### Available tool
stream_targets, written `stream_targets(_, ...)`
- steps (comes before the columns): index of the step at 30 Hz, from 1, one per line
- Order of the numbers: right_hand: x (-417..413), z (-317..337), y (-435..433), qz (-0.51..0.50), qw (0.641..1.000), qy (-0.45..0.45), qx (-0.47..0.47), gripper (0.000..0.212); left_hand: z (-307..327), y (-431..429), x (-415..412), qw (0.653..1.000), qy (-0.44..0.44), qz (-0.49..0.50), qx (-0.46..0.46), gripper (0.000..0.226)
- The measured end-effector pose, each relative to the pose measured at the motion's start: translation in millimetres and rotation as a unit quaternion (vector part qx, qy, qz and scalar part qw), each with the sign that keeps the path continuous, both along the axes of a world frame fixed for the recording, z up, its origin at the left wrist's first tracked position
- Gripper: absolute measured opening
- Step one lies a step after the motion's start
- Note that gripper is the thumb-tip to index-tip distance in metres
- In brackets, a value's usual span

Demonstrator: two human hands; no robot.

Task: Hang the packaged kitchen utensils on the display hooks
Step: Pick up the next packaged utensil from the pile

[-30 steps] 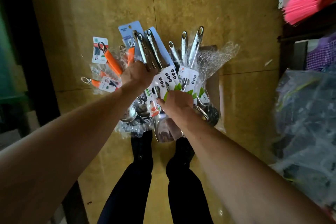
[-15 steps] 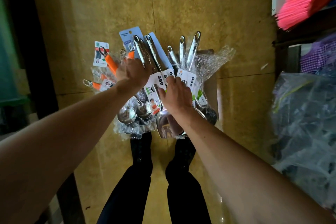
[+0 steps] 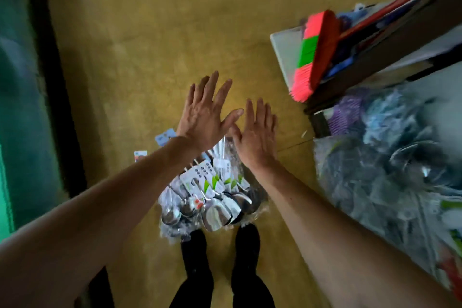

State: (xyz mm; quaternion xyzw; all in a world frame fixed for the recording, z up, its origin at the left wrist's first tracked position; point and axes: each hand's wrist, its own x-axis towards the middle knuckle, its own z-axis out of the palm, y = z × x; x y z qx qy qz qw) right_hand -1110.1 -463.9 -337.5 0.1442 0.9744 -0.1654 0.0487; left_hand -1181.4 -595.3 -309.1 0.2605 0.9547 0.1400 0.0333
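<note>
Hovering side by side at centre, fingers straight and spread, gripping nothing: left hand point(image 3: 203, 120) and right hand point(image 3: 257, 137), thumbs nearly touching. Lying on the floor point(image 3: 140, 40) just beneath, toward 6 o'clock: packaged utensils point(image 3: 212, 195) in clear wrap. Leaning at 2 o'clock: pink-and-green broom point(image 3: 312, 57).

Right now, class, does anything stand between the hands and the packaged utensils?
Nothing visible does. The left hand and right hand hover open over the packaged utensils on the floor, with only air between. No display hooks are in view.
</note>
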Motion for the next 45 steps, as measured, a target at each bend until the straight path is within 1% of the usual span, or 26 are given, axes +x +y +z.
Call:
stream_targets(3,-1,54,42,-0.041,0.998,0.039,0.019,0.072,52,39,-11,0.998,0.019,-0.051,-0.011,0.076)
stream_targets(8,37,128,103,-0.135,0.988,0.050,0.060,0.077,126,99,3,0.988,0.023,-0.149,-0.025,0.082)
stream_targets(11,75,164,130,-0.198,0.976,0.059,0.069,0.073,170,134,28,0.975,0.029,-0.220,-0.023,0.086)
stream_targets(13,104,186,145,-0.231,0.967,0.062,0.081,0.071,195,160,49,0.963,0.043,-0.267,-0.015,0.084)
stream_targets(18,195,232,182,-0.322,0.937,0.080,0.106,0.070,235,230,121,0.928,0.074,-0.365,-0.004,0.079)
stream_targets(20,242,240,197,-0.353,0.925,0.080,0.116,0.071,246,256,164,0.913,0.074,-0.401,-0.006,0.080)
stream_targets(22,298,244,208,-0.383,0.915,0.065,0.111,0.076,251,277,216,0.897,0.072,-0.435,-0.001,0.082)
stream_targets(24,360,244,212,-0.415,0.902,0.051,0.110,0.081,252,292,274,0.881,0.060,-0.469,0.001,0.084)
stream_targets(27,463,242,208,-0.457,0.883,0.026,0.102,0.081,246,307,369,0.855,0.047,-0.516,-0.009,0.089)
stream_targets(30,574,247,200,-0.514,0.851,0.026,0.104,0.079,248,317,473,0.832,0.030,-0.553,-0.006,0.090)
stream_targets(33,682,259,195,-0.562,0.819,0.022,0.114,0.078,267,325,575,0.812,0.023,-0.583,0.000,0.093)
stream_targets(38,833,304,199,-0.631,0.769,0.040,0.095,0.076,304,347,722,0.772,0.024,-0.635,0.013,0.081)
stream_targets(41,903,324,205,-0.649,0.752,0.043,0.106,0.079,320,369,793,0.760,0.028,-0.648,0.027,0.078)
stream_targets(45,965,317,217,-0.659,0.744,0.040,0.104,0.075,324,395,859,0.762,-0.002,-0.644,0.068,0.074)
